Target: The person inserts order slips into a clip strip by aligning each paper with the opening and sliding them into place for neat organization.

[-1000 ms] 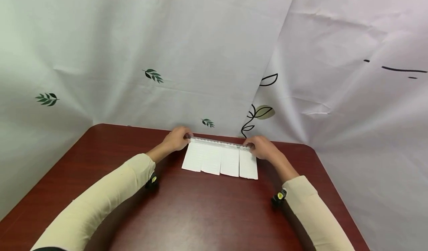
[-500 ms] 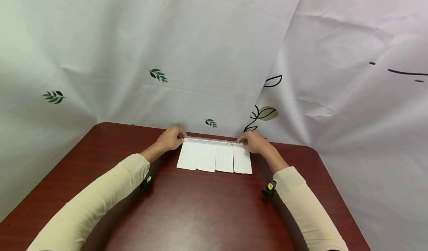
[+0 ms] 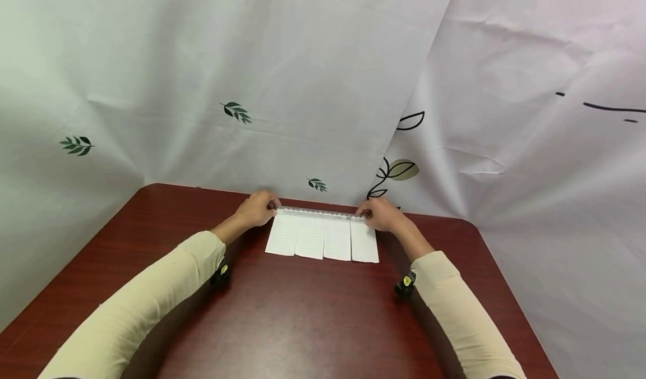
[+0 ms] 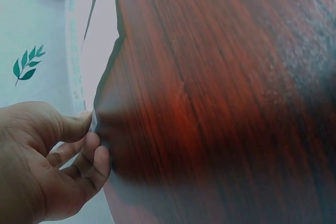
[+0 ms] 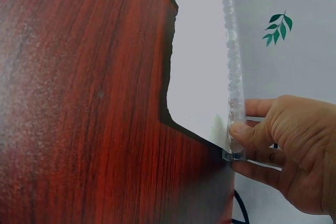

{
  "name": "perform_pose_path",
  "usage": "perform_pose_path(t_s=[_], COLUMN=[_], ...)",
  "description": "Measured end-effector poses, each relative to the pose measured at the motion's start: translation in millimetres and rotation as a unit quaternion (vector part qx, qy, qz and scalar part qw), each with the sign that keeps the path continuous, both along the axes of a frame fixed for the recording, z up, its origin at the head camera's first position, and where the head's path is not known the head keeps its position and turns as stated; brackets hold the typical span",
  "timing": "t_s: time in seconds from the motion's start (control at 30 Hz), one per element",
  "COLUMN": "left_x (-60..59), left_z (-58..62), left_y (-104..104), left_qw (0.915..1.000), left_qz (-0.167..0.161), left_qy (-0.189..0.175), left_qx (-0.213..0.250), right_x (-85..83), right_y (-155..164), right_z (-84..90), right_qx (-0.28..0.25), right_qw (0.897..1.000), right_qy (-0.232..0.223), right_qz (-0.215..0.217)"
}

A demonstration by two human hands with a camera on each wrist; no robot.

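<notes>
A long clear plastic strip that looks like a ruler (image 3: 318, 213) runs across the tops of several white lined paper pieces (image 3: 337, 240), side by side near the table's back edge. Its left end is pinched between thumb and fingers of my left hand (image 3: 259, 208), also seen in the left wrist view. At the opposite end, my right hand (image 3: 384, 213) grips the strip, thumb (image 5: 249, 134) on top and fingers beneath, in the right wrist view. The papers' near edges look torn and uneven, with narrow gaps between some pieces.
The dark red-brown wooden table (image 3: 303, 312) stretches toward me. Behind it hangs a white cloth (image 3: 323, 87) with leaf prints, close to the table's back edge. Small black devices with yellow dots sit at both wrists.
Both hands have shifted left along the back of the table, with the clear strip and the papers moving along. Over the last half second they stay almost still. The head view also turned slightly.
</notes>
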State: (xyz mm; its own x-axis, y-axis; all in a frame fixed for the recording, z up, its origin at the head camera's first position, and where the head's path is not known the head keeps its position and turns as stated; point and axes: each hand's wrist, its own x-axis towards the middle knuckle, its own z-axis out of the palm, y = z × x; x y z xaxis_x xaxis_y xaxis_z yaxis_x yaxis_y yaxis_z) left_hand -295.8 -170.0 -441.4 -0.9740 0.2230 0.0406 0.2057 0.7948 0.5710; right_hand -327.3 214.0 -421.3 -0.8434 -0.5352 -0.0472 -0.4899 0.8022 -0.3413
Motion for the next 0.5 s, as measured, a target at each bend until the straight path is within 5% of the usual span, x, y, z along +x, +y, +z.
perform_pose_path(t_s=[0.43,0.5], left_x=[2.9,2.0], left_z=[-0.4,-9.0], left_y=[-13.6,-25.5], left_qw=[0.9988,0.9976], left_qz=[-0.038,-0.043], left_qy=[0.025,0.053], left_qx=[0.015,0.008], right_x=[9.3,17.1], right_y=[8.2,18.2], right_z=[4.1,7.0], right_qx=[-0.009,-0.009], right_qw=[1.0,0.999], right_qy=[0.013,0.033], right_qz=[0.0,-0.011])
